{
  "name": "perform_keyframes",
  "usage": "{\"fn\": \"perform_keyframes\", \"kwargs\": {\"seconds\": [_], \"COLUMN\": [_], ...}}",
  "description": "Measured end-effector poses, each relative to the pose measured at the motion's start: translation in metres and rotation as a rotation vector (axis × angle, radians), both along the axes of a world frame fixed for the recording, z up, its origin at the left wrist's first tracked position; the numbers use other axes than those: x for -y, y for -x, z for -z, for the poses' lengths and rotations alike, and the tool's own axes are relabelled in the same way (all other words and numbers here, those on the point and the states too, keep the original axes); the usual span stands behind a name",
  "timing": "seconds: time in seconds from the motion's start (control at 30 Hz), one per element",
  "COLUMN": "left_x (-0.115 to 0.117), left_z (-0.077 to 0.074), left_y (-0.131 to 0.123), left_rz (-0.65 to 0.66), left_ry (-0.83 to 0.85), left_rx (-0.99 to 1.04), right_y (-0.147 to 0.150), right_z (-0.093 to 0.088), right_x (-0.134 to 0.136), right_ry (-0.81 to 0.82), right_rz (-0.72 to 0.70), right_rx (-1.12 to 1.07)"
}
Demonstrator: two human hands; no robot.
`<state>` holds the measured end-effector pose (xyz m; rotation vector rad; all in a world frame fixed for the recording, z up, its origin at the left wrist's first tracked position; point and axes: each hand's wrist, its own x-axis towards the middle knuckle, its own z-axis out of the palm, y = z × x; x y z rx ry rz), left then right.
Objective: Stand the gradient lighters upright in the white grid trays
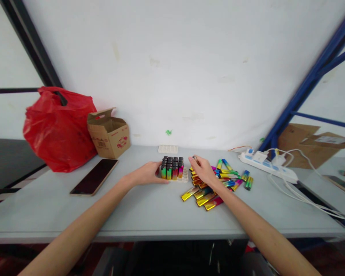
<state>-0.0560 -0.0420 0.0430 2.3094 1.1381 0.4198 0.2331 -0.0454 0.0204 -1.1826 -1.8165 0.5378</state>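
Observation:
Several lighters (169, 172) with black tops and shiny green, red and purple bodies stand upright in rows in a white tray (185, 177). Holes show along the tray's right side. My left hand (148, 173) grips the tray's left end, its thumb along the front edge. Just right of the tray, my right hand (203, 168) is closed on a lighter (194, 157); only the tip shows above the fingers. Beneath and around that hand lies a loose pile of shiny multicoloured lighters (204, 198), partly hidden by the hand and forearm.
A second white tray (168, 148) lies by the wall. To the left are a phone (94, 177), an open cardboard box (110, 136) and a red plastic bag (60, 130). A power strip (268, 166) with white cables and more cardboard (301, 147) are on the right.

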Motion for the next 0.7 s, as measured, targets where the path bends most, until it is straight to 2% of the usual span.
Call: {"fn": "perform_keyframes", "kwargs": {"seconds": [0.1,0.23,0.5,0.6,0.7], "left_x": [0.000,0.000,-0.001,-0.001,-0.001], "left_z": [-0.001,-0.001,0.001,0.000,0.001], "left_y": [0.000,0.000,0.001,0.001,0.001], "left_rz": [-0.007,-0.020,-0.016,-0.024,-0.040], "left_ry": [-0.011,-0.028,-0.036,-0.056,-0.072], "left_rx": [-0.015,-0.024,-0.033,-0.056,-0.074], "right_y": [-0.002,-0.001,0.001,0.004,0.009], "right_z": [-0.006,-0.011,-0.006,-0.007,-0.008], "right_x": [0.006,0.010,0.010,0.012,0.015], "right_ry": [-0.033,-0.205,-0.015,-0.032,-0.097], "right_rz": [-0.114,-0.159,-0.269,-0.288,-0.247], "right_rx": [0.066,0.224,0.301,0.388,0.510]}}
